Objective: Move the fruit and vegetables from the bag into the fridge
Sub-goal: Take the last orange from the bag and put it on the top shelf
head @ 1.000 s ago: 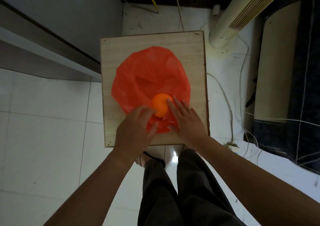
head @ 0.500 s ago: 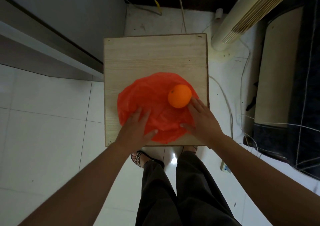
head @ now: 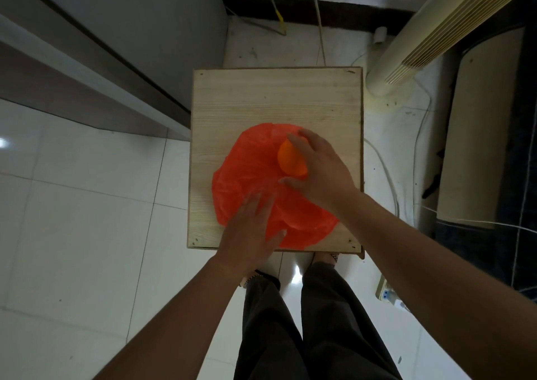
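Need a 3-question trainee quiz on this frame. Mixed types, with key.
1. True or false: the left hand lies flat on the bag.
2. Which hand grips the orange? A: left hand. B: right hand. C: neither.
3. Fill in: the bag lies on a wooden ____.

Key
1. True.
2. B. Its fingers and thumb curl round the orange.
3. table.
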